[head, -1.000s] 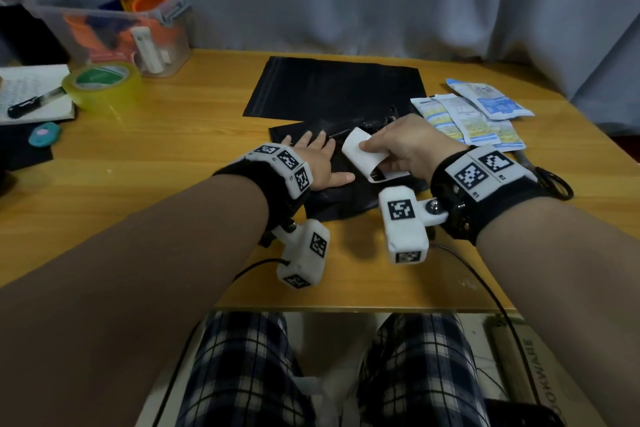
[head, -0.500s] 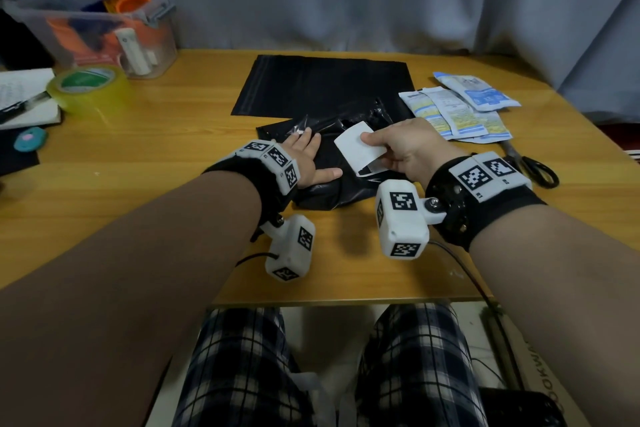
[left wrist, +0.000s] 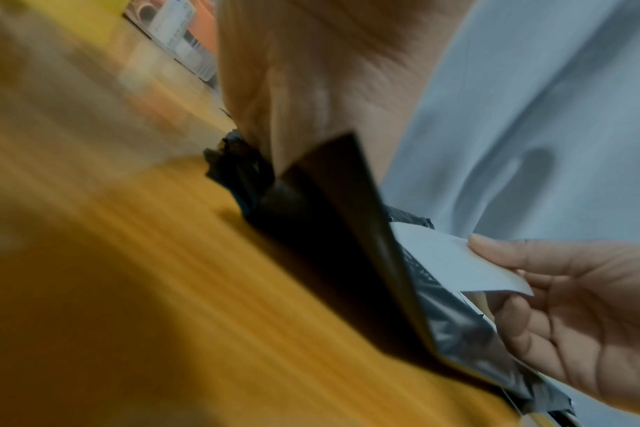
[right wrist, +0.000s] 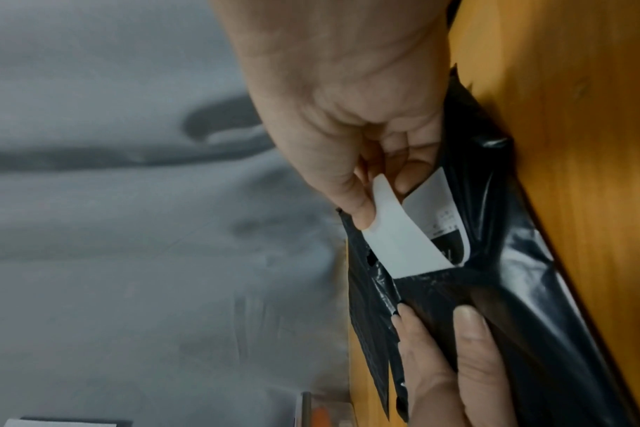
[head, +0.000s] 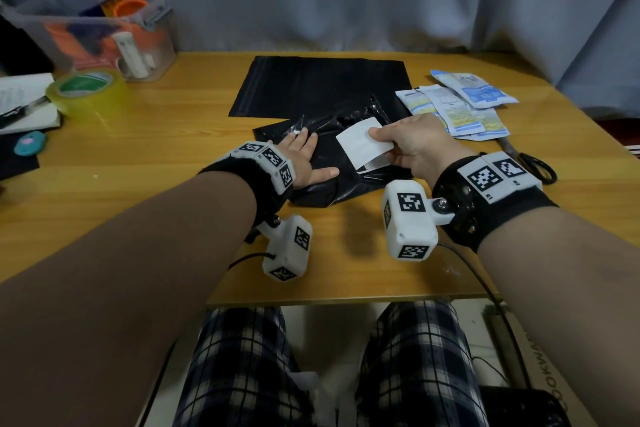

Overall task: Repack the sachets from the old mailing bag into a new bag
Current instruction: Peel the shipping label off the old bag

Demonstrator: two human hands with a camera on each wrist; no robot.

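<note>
The crumpled old black mailing bag (head: 332,180) lies mid-table. My left hand (head: 304,159) presses flat on it with straight fingers, also seen in the right wrist view (right wrist: 446,352). My right hand (head: 405,146) pinches a white label (head: 362,142) and peels it up off the bag; the curled label (right wrist: 398,239) shows its pale back, and it appears again in the left wrist view (left wrist: 453,260). A flat new black bag (head: 322,87) lies behind. Several blue-and-white sachets (head: 457,104) are spread at the right.
Scissors (head: 526,163) lie by the right edge near my right wrist. A roll of yellow tape (head: 86,90), a clear plastic bin (head: 100,35), a notebook with a pen (head: 24,104) and a small teal object (head: 29,143) stand at the left. A grey curtain hangs behind.
My right hand has peeled the white label further up and to the right, flattening its curl. The left hand keeps pressing the old bag down.
</note>
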